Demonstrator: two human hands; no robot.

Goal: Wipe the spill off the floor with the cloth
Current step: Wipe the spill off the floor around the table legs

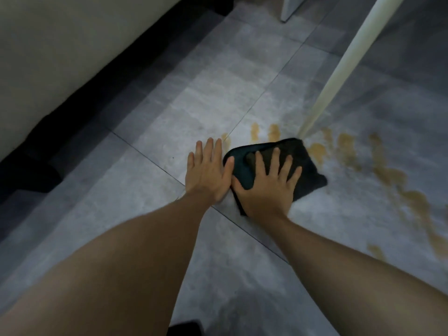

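A dark folded cloth (308, 170) lies flat on the grey tiled floor (206, 98). My right hand (269, 187) presses down on the cloth with fingers spread. My left hand (208, 170) rests flat on the bare floor just left of the cloth, its thumb touching the cloth's edge. A brown spill (388, 175) runs in smears and blotches from above the cloth to the right and down toward the lower right. Smaller brown spots (274, 133) sit just beyond the cloth's far edge.
A cream-coloured slanted leg (349, 64) meets the floor right behind the cloth. A beige sofa (60, 57) with a dark base fills the left side. A white furniture foot (291, 8) stands at the top. A dark object (184, 328) shows at the bottom edge.
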